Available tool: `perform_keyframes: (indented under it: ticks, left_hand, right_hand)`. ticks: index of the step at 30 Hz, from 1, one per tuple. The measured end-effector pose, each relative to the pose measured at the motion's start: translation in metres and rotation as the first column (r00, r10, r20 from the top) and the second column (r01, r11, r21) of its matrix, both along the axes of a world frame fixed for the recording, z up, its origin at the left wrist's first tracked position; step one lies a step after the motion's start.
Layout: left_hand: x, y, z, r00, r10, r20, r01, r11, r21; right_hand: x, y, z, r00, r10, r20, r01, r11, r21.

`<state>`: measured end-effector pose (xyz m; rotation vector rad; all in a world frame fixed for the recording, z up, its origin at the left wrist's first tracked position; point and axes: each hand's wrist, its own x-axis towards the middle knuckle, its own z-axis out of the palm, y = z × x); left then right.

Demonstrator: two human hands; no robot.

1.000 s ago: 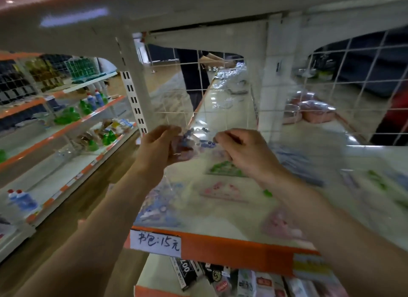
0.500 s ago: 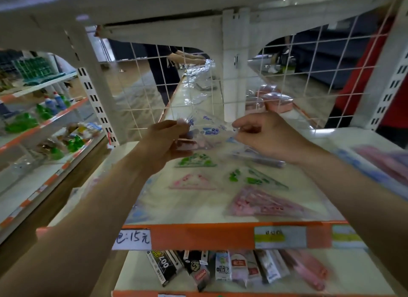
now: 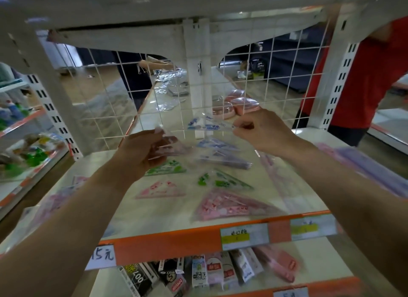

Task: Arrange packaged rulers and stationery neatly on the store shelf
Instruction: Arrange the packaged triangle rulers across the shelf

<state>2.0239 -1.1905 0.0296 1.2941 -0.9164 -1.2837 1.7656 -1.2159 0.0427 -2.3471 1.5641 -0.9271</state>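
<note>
While the left hand point(image 3: 141, 150) grips a pink set-square packet point(image 3: 170, 142) and the right hand point(image 3: 262, 131) pinches a blue packet point(image 3: 205, 125) above the shelf point(image 3: 154, 210), either (held only by an edge) might slip onto the green packets point(image 3: 167, 169) lying below.

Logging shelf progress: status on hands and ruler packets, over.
Left hand grips pink-print packet. Right hand pinches blue-print packet, both above the shelf. Other ruler packets lie scattered below; nothing blocking.

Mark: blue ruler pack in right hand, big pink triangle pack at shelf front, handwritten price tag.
blue ruler pack point(image 3: 205, 126), head view, blue print.
pink triangle pack point(image 3: 227, 206), head view, centre of triangle.
handwritten price tag point(image 3: 103, 255), head view, written characters.
</note>
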Motion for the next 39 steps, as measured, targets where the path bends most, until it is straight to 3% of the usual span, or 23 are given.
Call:
perform_keyframes:
  ticks: [5,15,22,35,37,39]
  left_hand:
    - [0.001,-0.010,-0.002,0.997,0.075,-0.017,-0.074,0.996,0.049]
    - [-0.007,-0.036,-0.009,0.993,0.073,-0.095,-0.068,0.996,0.053]
    - [-0.004,-0.041,-0.013,0.981,0.121,-0.150,-0.112,0.991,0.073]
    - [-0.011,-0.041,-0.013,0.992,0.100,-0.071,-0.096,0.994,0.048]
    - [-0.011,-0.039,-0.012,0.993,0.071,-0.097,-0.068,0.997,0.041]
    - [-0.011,-0.038,-0.011,0.992,0.030,-0.127,-0.027,0.999,0.024]
  right_hand:
    - [0.001,-0.021,-0.016,0.996,-0.067,-0.066,0.072,0.994,0.080]
    - [0.011,-0.071,-0.047,0.957,-0.207,-0.201,0.237,0.962,0.135]
    - [0.013,-0.084,-0.060,0.952,-0.206,-0.228,0.249,0.952,0.179]
    - [0.015,-0.078,-0.060,0.909,-0.222,-0.354,0.293,0.942,0.162]
    - [0.015,-0.074,-0.056,0.919,-0.207,-0.334,0.265,0.955,0.137]
    - [0.018,-0.067,-0.049,0.968,-0.152,-0.200,0.175,0.980,0.099]
